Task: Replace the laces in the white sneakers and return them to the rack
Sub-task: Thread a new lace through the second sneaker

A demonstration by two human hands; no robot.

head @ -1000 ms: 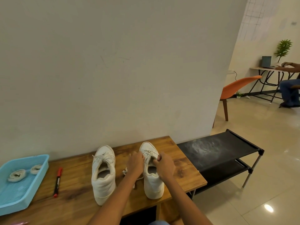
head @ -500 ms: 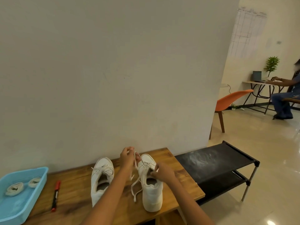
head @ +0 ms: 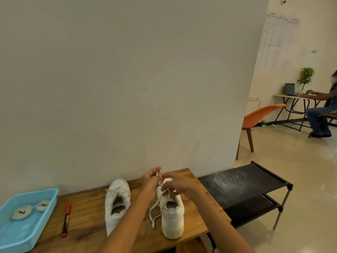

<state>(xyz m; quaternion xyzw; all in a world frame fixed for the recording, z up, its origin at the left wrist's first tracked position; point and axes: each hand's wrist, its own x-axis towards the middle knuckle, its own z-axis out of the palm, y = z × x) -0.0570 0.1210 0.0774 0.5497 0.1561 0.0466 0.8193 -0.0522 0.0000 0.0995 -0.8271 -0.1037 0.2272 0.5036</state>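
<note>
At 8 o'clock a blue tray point(head: 47, 207) holds two coiled white laces point(head: 21, 212), with a red marker point(head: 66, 219) beside it on the wooden table point(head: 87, 216). Near 6 o'clock stand two white sneakers, heels toward the viewer: the left sneaker point(head: 116, 205) is laced; the right sneaker point(head: 172, 214) has a loose lace point(head: 156, 209) trailing down its left side. Above its toe, the left hand point(head: 150, 178) pinches the lace end; the right hand point(head: 176, 185) grips the lace too. At 4 o'clock sits a black rack point(head: 242, 181)

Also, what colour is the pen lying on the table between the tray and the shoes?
Red and black; the pen shows best in the head view.
</note>
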